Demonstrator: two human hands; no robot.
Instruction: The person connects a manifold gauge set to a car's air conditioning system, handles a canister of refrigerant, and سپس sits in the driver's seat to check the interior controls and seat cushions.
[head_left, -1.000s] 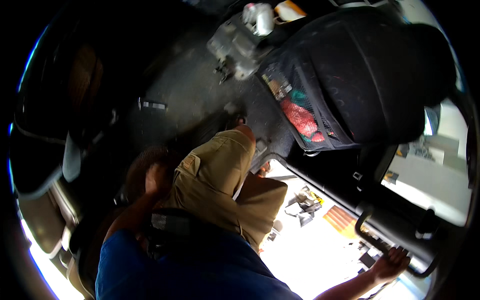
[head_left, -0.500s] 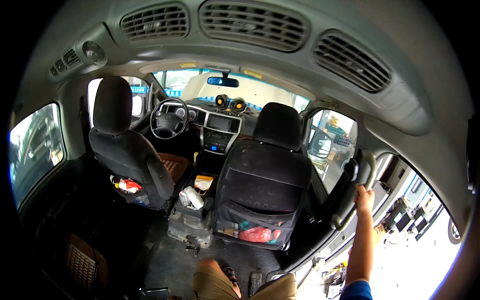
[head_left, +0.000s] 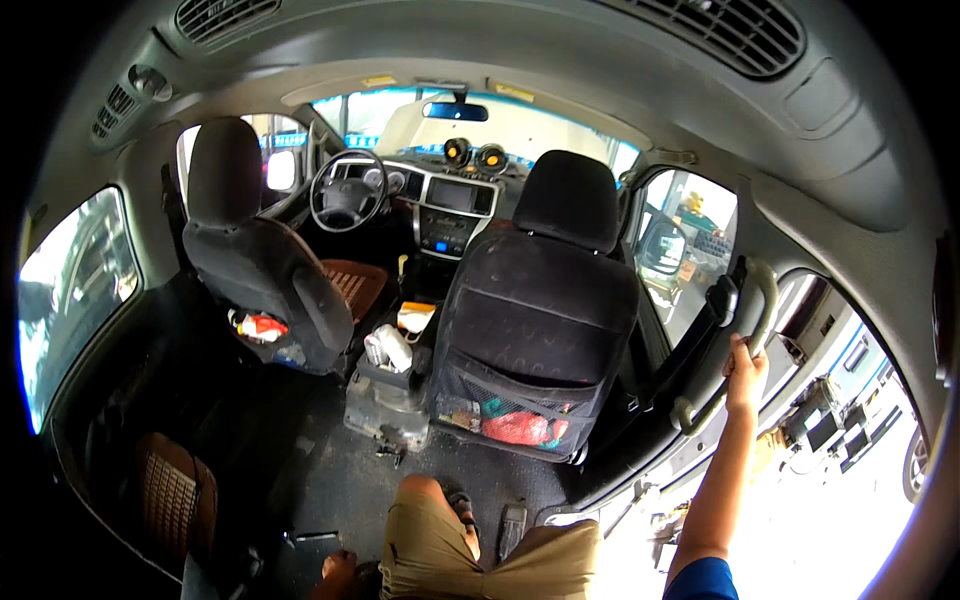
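My right hand point(head_left: 746, 372) is closed around the long grey grab handle point(head_left: 766, 300) on the pillar beside the open side door. My right arm in a blue sleeve stretches up to it. Low in the picture, my left hand point(head_left: 339, 567) shows dimly beside my left knee, its fingers curled; what they hold, if anything, is hidden. A thin metal bar point(head_left: 313, 537) lies on the floor close to it. My bent legs in khaki shorts face the back of the front passenger seat point(head_left: 537, 310), whose mesh pocket holds a red bundle point(head_left: 522, 428).
The driver's seat point(head_left: 258, 245) stands ahead left, the steering wheel point(head_left: 348, 190) beyond it. Between the seats is a console point(head_left: 388, 410) with a white can and an orange-white packet. A woven seat cover point(head_left: 165, 495) lies low left. Outside the doorway are workshop items and a wheel point(head_left: 915, 465).
The view has tilted down, showing more floor and less roof. My left hand now shows more fully at the lower edge. My right hand keeps its hold on the grab handle.
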